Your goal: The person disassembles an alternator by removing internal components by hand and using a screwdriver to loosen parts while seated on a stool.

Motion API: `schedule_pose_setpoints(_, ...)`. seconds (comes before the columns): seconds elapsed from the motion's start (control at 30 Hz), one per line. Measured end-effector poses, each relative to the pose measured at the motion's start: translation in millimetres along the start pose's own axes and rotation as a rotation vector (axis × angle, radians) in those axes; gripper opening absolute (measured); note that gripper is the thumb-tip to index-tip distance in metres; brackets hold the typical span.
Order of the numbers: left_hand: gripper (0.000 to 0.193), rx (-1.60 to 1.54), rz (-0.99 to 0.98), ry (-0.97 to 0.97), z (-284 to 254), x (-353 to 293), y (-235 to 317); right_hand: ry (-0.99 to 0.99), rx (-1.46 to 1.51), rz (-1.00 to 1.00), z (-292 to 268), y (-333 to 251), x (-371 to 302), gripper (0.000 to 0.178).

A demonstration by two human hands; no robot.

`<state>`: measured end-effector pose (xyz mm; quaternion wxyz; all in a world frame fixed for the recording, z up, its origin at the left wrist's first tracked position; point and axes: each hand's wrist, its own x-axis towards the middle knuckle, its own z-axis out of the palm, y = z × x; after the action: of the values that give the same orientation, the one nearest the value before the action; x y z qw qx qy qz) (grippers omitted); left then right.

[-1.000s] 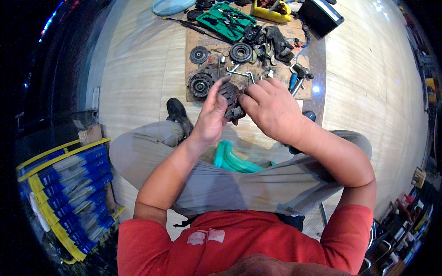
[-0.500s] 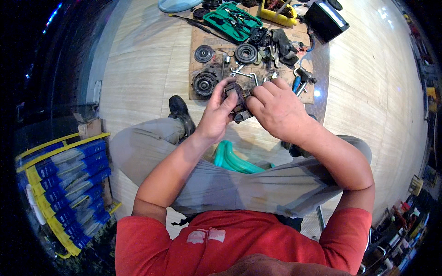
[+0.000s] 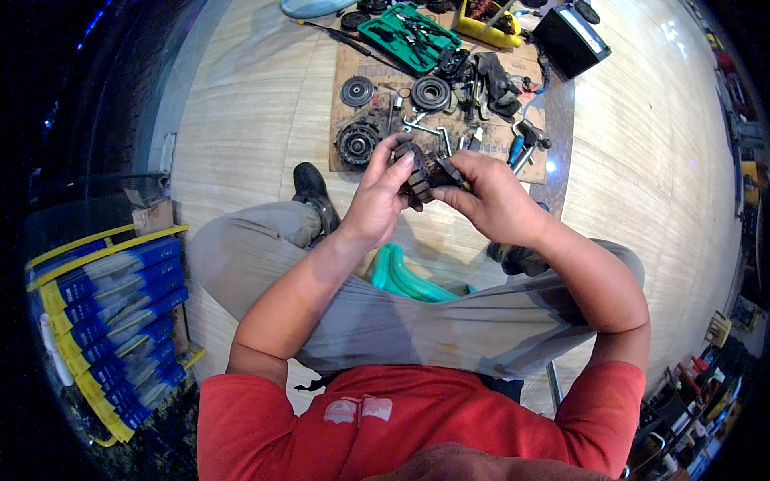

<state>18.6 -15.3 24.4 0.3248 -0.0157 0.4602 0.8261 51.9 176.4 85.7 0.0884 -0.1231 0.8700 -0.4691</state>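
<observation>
My left hand (image 3: pixel 378 196) is closed round a stator-like ribbed part (image 3: pixel 414 175), dark and round with blocks along its rim. The thumb presses on its near face and the fingers reach round behind. Close against its right side, my right hand (image 3: pixel 499 194) pinches a small dark piece (image 3: pixel 451 171) between thumb and fingers. What that piece is I cannot make out, nor whether it is fixed to the round part. Both hands are held above the near edge of the cardboard sheet (image 3: pixel 370 68).
On the cardboard lie a black pulley (image 3: pixel 431 94), a round disc (image 3: pixel 357 91), a finned rotor (image 3: pixel 358 143), a hammer (image 3: pixel 532 134) and a green tool case (image 3: pixel 409 38). A black battery (image 3: pixel 571 40) stands far right. Green tubing (image 3: pixel 409 280) lies by my legs.
My right hand has turned, so its thumb now shows and the dark piece juts up between its fingers. The round part has tilted slightly in my left hand.
</observation>
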Motion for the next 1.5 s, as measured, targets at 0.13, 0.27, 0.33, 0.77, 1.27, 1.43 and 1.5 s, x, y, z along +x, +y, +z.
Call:
schedule_pose_setpoints(0.13,0.044,0.015,-0.003,0.011,-0.4,0.0,-0.6,0.015,0.047,0.045,2.5,-0.5,1.5,0.016)
schedule_pose_setpoints(0.27,0.047,0.077,0.03,0.005,0.3,0.0,1.4,0.018,0.042,0.051,1.9,-1.8,1.3,0.014)
schedule_pose_setpoints(0.33,0.049,0.1,0.063,0.028,1.6,1.4,-0.4,0.027,0.01,0.007,1.1,-2.4,1.7,0.013)
schedule_pose_setpoints(0.77,0.043,0.013,-0.075,0.098,-4.5,-0.2,3.8,0.0,0.259,0.166,9.1,15.5,7.1,0.012)
schedule_pose_setpoints(1.27,0.044,-0.022,0.016,0.057,0.5,1.9,-4.5,0.134,0.116,0.093,10.0,11.4,3.9,0.015)
schedule_pose_setpoints(1.43,0.042,0.018,-0.01,0.055,-1.9,0.8,-4.7,0.136,0.094,0.093,13.2,12.9,5.4,0.014)
schedule_pose_setpoints(1.5,0.041,0.018,-0.039,0.093,-3.9,1.3,-6.8,0.153,0.059,0.051,16.5,14.3,5.5,0.014)
